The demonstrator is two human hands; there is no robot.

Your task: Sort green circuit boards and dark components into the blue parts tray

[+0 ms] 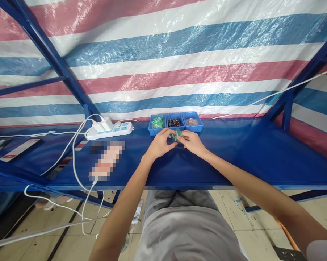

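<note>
Between my two hands, just in front of the small parts bins, is a small, thin green piece (pixel 176 135) with lighter marks; its exact kind is too small to make out. My left hand (pixel 160 144) is closed, pinching its left side between thumb and fingers. From the other side, my right hand (pixel 193 143) is also closed on it, thumb and fingertips at its edge. The left blue bin (pixel 152 132) holds similar green pieces (pixel 158 122). Small dark parts (pixel 174 122) lie in the middle bin, and pale, clear-looking parts (pixel 191 121) in the right bin (pixel 197 128).
A white power strip (pixel 111 131) with plugged-in chargers lies on the blue table (pixel 234 156), left of the bins. White cables (pixel 74 156) loop over the left edge. A blurred-out flat object (pixel 107 161) and a phone (pixel 20 149) lie left. Striped sheeting (pixel 179 76) hangs behind.
</note>
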